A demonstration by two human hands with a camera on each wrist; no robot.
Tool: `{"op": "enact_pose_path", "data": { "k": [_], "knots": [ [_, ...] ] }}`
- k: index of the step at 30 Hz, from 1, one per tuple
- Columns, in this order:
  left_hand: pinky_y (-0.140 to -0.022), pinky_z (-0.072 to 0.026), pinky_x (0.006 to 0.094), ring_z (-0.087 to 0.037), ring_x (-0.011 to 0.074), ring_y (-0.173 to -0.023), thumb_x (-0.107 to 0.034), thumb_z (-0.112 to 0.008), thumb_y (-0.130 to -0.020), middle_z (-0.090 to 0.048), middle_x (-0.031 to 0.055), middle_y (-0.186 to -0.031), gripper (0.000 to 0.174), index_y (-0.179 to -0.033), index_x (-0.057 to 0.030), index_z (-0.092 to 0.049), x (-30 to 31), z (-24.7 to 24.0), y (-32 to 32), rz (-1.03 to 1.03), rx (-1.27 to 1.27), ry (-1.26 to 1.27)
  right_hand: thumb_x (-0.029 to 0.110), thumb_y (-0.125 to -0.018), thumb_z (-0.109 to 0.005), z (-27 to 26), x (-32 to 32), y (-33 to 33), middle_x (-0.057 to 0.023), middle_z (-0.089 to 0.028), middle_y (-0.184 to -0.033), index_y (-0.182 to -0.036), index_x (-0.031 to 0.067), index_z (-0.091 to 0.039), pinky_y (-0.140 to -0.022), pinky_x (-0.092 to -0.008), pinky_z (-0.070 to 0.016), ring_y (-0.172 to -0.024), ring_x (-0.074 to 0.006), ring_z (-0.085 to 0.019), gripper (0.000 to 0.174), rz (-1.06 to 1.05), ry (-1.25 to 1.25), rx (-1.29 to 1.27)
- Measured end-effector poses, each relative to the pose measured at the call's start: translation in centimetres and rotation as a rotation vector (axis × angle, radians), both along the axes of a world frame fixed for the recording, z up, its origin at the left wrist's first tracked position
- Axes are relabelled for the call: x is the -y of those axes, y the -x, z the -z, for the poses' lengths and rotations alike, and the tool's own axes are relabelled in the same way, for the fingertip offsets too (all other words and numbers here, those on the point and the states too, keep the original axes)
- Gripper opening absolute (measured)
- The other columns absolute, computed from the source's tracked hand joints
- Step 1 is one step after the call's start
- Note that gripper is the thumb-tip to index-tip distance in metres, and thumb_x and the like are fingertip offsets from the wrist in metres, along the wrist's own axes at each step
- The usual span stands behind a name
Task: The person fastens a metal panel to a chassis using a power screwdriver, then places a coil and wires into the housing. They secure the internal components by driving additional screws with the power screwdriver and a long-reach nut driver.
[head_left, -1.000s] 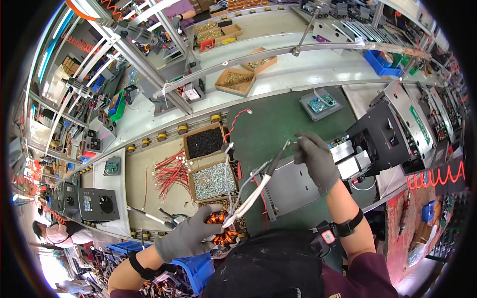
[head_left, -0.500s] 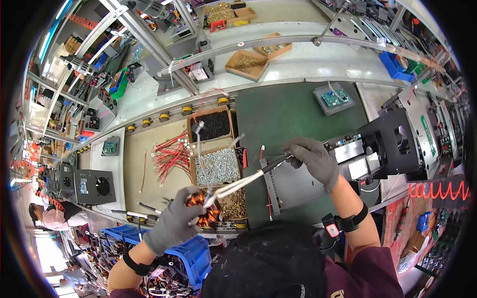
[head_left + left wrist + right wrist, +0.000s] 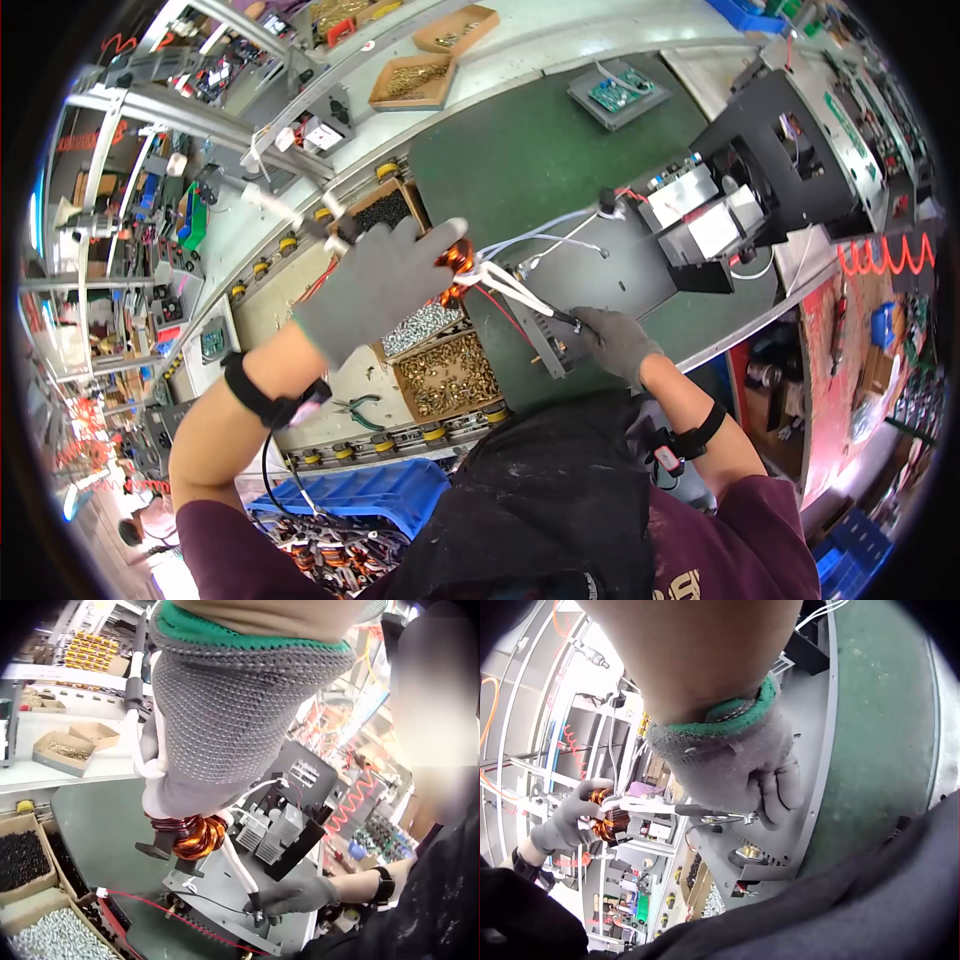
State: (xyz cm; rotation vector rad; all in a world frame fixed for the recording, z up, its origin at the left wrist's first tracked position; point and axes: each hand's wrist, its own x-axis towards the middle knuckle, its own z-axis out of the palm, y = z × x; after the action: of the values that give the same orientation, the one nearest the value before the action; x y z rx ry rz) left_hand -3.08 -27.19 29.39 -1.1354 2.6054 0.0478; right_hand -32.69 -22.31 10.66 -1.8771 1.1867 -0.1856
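The left hand [image 3: 385, 290], in a grey glove, grips a copper-wound coil [image 3: 457, 262] with white leads, above the part boxes. In the left wrist view the coil [image 3: 196, 838] hangs below that glove [image 3: 217, 735]. My right hand [image 3: 618, 345] pinches the dark-sleeved end of the coil's white leads [image 3: 515, 290] over the grey metal chassis plate [image 3: 600, 285]. In the right wrist view curled fingers [image 3: 780, 791] hold the lug end beside the plate. More white leads with dark sleeves stick out past the left hand's far side.
A green mat [image 3: 480, 150] lies under the chassis, with a circuit board [image 3: 620, 92] at its back. Boxes of brass parts [image 3: 450, 375], silver screws and black parts stand left. Pliers [image 3: 358, 412] lie near the rail. A blue crate [image 3: 400, 490] is below; a black housing [image 3: 790, 150] stands right.
The left hand has carried the coil up and to the right, turning it. The right hand has lowered slightly with the lead end, and the head view has shifted.
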Motion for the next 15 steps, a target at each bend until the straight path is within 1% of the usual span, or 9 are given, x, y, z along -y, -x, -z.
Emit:
{"op": "enact_pose_path", "data": {
  "k": [2,4,6,7,9,10,11,13,15],
  "knots": [
    [-0.076,-0.0485,0.0350,-0.055,0.0235,-0.094,-0.014,-0.061,-0.077,-0.049,0.0038,-0.126,0.009,-0.085,-0.0157,-0.065,2.3,0.5,1.1,0.201,0.121,0.069,0.013,-0.089,-0.052,1.0,-0.4,0.0,-0.0185,-0.064,-0.103,-0.113,0.0069,-0.060,-0.084,-0.0450,-0.0468,-0.096,-0.0386,-0.060,0.026,0.017,-0.080,0.016],
    [-0.075,-0.0485,0.0346,-0.056,0.0234,-0.092,-0.016,-0.061,-0.077,-0.051,0.0038,-0.124,0.009,-0.086,-0.0162,-0.065,4.1,1.0,2.0,0.259,0.126,0.076,0.012,-0.089,-0.051,1.9,-0.6,0.2,-0.0182,-0.064,-0.104,-0.113,0.0071,-0.061,-0.086,-0.0439,-0.0468,-0.097,-0.0382,-0.060,0.027,0.027,-0.151,0.027],
    [-0.075,-0.0483,0.0335,-0.057,0.0219,-0.089,-0.019,-0.061,-0.079,-0.055,0.0038,-0.120,0.010,-0.087,-0.0180,-0.066,5.4,1.4,2.9,0.340,0.143,0.094,0.012,-0.088,-0.054,3.1,-1.4,0.1,-0.0172,-0.064,-0.105,-0.113,0.0076,-0.062,-0.088,-0.0414,-0.0468,-0.100,-0.0362,-0.060,0.027,0.097,-0.291,0.184],
    [-0.075,-0.0483,0.0335,-0.057,0.0219,-0.089,-0.019,-0.061,-0.079,-0.055,0.0038,-0.120,0.010,-0.087,-0.0180,-0.066,5.7,1.8,3.3,0.346,0.139,0.083,0.012,-0.088,-0.054,3.7,-1.4,0.2,-0.0172,-0.064,-0.105,-0.113,0.0076,-0.062,-0.088,-0.0414,-0.0468,-0.100,-0.0362,-0.060,0.027,0.104,-0.301,0.183],
    [-0.076,-0.0476,0.0335,-0.057,0.0194,-0.089,-0.021,-0.060,-0.079,-0.054,0.0027,-0.124,0.010,-0.084,-0.0196,-0.068,6.1,2.3,3.8,0.206,0.146,0.097,0.013,-0.088,-0.056,4.3,-1.3,0.1,-0.0165,-0.064,-0.106,-0.113,0.0079,-0.062,-0.088,-0.0402,-0.0465,-0.101,-0.0345,-0.060,0.027,0.074,-0.233,0.217],
    [-0.076,-0.0466,0.0336,-0.056,0.0176,-0.088,-0.021,-0.060,-0.076,-0.053,0.0017,-0.126,0.010,-0.081,-0.0200,-0.068,6.4,2.5,3.7,0.264,0.135,0.148,0.013,-0.088,-0.056,4.1,-1.2,0.0,-0.0165,-0.064,-0.106,-0.113,0.0079,-0.062,-0.088,-0.0402,-0.0465,-0.101,-0.0345,-0.060,0.027,0.075,-0.238,0.220],
    [-0.076,-0.0466,0.0336,-0.056,0.0176,-0.088,-0.021,-0.060,-0.076,-0.053,0.0017,-0.126,0.010,-0.081,-0.0200,-0.068,6.7,2.4,3.7,0.264,0.136,0.144,0.012,-0.088,-0.056,3.8,-1.2,-0.2,-0.0164,-0.063,-0.105,-0.113,0.0082,-0.062,-0.088,-0.0404,-0.0464,-0.101,-0.0348,-0.059,0.027,0.096,-0.270,0.217],
    [-0.076,-0.0456,0.0333,-0.055,0.0167,-0.089,-0.021,-0.061,-0.074,-0.053,0.0011,-0.126,0.009,-0.080,-0.0191,-0.067,7.3,2.2,3.6,0.411,0.149,0.144,0.012,-0.087,-0.057,3.5,-1.1,-0.3,-0.0163,-0.063,-0.105,-0.113,0.0086,-0.062,-0.088,-0.0406,-0.0462,-0.100,-0.0351,-0.059,0.027,0.117,-0.303,0.215],
    [-0.076,-0.0453,0.0329,-0.055,0.0167,-0.090,-0.021,-0.061,-0.074,-0.053,0.0009,-0.126,0.008,-0.079,-0.0186,-0.067,7.4,2.3,3.5,0.403,0.147,0.133,0.014,-0.087,-0.057,3.8,-1.2,-0.3,-0.0153,-0.064,-0.104,-0.111,0.0099,-0.062,-0.086,-0.0414,-0.0466,-0.099,-0.0352,-0.059,0.025,0.092,-0.216,0.192]
  ]
}}
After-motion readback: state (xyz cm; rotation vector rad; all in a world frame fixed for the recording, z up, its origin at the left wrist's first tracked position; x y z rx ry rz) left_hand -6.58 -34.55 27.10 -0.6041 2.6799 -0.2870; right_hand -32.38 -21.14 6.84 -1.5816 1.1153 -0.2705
